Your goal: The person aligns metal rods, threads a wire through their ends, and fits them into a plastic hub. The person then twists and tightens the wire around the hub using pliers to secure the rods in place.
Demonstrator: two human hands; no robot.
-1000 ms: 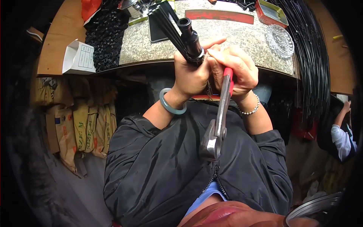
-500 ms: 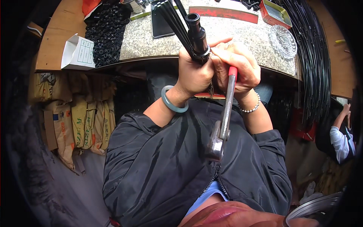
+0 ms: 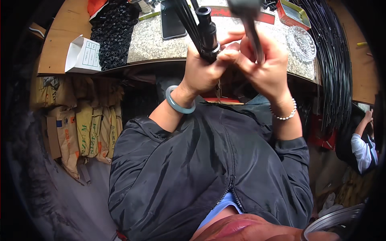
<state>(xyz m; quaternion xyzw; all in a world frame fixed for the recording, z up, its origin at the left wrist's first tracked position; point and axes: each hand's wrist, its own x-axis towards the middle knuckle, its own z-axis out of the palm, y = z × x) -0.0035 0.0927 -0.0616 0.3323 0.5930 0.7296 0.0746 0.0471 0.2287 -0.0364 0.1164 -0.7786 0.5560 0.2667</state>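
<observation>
My left hand is closed around a black umbrella frame, its thin rods gathered beside a hollow black tube that points up. In my right hand is a pair of metal pliers, whose head sticks up past the hand, blurred and close to the camera. My right thumb and fingertips also meet at the base of the tube, next to my left hand. Whatever they pinch there is too small to make out. Both hands are above the near edge of the table.
On the speckled tabletop lie a phone, a red strip, a glass ashtray and a tin. Small black parts and a white box are at left, long black rods at right. Another person's sleeve shows far right.
The pliers have swung from head down toward my chest to head up over the table. My right hand has turned and shifted slightly right; my left still grips the frame.
</observation>
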